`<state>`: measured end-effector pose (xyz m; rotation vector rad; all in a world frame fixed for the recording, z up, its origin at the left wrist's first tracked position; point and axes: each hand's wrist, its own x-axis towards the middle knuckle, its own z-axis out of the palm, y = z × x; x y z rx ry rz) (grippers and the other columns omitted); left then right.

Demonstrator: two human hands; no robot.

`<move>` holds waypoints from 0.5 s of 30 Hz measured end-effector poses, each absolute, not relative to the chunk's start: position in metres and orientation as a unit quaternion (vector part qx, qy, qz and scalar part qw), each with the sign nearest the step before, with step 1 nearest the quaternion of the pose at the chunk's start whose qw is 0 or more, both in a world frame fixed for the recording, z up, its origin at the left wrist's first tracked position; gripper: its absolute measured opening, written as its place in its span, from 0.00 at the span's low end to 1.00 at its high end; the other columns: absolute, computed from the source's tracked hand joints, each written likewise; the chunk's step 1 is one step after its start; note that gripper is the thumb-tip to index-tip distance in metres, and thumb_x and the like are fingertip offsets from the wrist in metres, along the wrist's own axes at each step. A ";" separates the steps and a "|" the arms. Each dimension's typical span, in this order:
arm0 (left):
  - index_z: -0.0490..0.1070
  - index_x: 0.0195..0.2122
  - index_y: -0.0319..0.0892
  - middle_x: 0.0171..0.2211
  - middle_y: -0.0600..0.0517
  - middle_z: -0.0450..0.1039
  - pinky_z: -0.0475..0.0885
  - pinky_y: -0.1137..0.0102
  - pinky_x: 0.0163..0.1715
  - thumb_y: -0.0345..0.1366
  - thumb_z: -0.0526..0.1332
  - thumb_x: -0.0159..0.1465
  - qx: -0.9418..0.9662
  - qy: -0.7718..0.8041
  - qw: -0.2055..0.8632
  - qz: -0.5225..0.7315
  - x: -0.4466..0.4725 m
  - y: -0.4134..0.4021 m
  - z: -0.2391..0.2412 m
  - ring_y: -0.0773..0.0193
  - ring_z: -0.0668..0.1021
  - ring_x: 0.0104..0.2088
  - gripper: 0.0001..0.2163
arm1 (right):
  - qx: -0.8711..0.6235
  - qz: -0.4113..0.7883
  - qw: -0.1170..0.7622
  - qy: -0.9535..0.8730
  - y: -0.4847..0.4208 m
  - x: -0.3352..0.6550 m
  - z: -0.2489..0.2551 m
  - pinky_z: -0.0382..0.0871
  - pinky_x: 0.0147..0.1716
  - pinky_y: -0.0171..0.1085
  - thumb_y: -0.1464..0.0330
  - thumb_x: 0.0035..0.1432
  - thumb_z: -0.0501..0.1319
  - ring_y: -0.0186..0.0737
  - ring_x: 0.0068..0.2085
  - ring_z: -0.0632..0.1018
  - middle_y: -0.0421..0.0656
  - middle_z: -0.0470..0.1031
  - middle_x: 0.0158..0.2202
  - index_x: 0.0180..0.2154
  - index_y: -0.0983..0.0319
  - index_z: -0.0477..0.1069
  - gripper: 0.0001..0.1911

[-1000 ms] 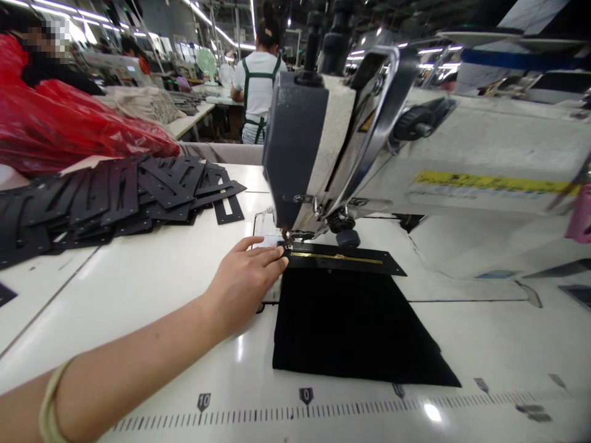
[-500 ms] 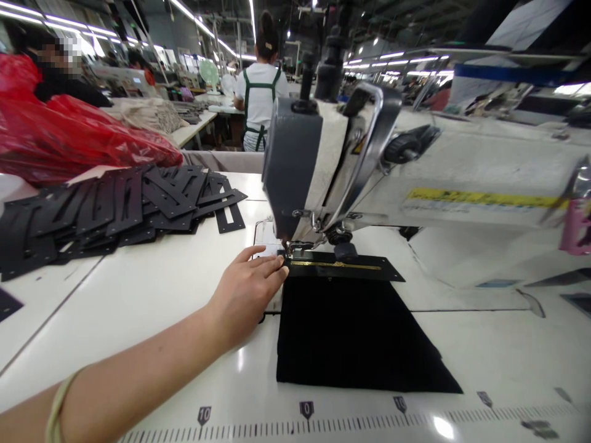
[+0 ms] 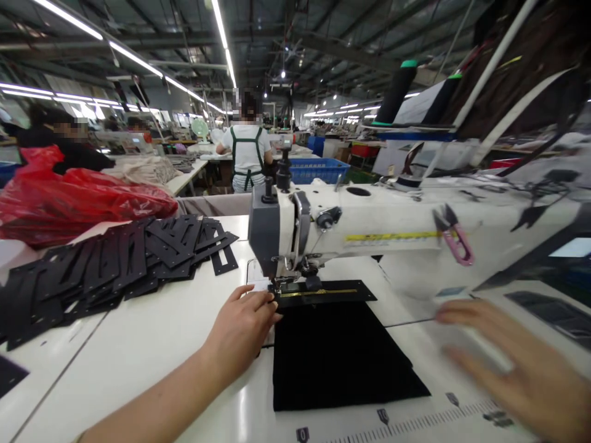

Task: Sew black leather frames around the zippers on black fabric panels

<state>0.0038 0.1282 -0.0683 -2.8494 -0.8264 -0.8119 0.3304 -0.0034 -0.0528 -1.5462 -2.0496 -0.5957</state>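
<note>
Strip lights [image 3: 136,59] overhang a white tabletop [image 3: 148,332], left hand [image 3: 243,326] unclenched on black panel [image 3: 330,296], right hand [image 3: 535,369] splayed.

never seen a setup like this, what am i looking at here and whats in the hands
There is no robot: these are a person's bare hands at a sewing machine, seen through a camera worn on the head, looking forward and down. The left hand has its fingertips on the left end of a black strip with a gold zipper, close by the needle area; whether it pinches or just presses, I can't tell. The right hand, blurred, is open and holds nothing visible. On the white table lie black fabric and, further left, a pile of slotted black pieces.
</note>
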 end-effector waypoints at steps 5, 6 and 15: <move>0.59 0.56 0.40 0.53 0.41 0.65 0.58 0.51 0.55 0.50 0.59 0.58 -0.958 -0.157 -0.070 -0.229 0.036 0.090 -0.065 0.49 0.67 0.53 0.29 | -0.443 -0.223 0.179 -0.850 0.009 0.263 -0.080 0.72 0.40 0.40 0.68 0.58 0.54 0.46 0.46 0.73 0.47 0.73 0.46 0.44 0.62 0.71 0.13; 0.55 0.58 0.39 0.56 0.40 0.60 0.57 0.52 0.55 0.50 0.60 0.57 -0.968 -0.134 -0.099 -0.185 0.045 0.085 -0.068 0.47 0.63 0.56 0.32 | -0.451 -0.204 0.202 -0.845 0.010 0.258 -0.082 0.72 0.40 0.39 0.72 0.59 0.51 0.44 0.45 0.74 0.46 0.74 0.44 0.43 0.63 0.71 0.13; 0.74 0.36 0.40 0.34 0.49 0.76 0.70 0.62 0.40 0.37 0.52 0.63 -0.792 -0.365 -0.400 -0.283 0.063 0.093 -0.063 0.54 0.76 0.38 0.12 | -0.717 0.329 0.382 -0.481 -0.016 0.281 -0.059 0.65 0.19 0.32 0.49 0.56 0.50 0.36 0.20 0.74 0.42 0.73 0.21 0.29 0.61 0.64 0.22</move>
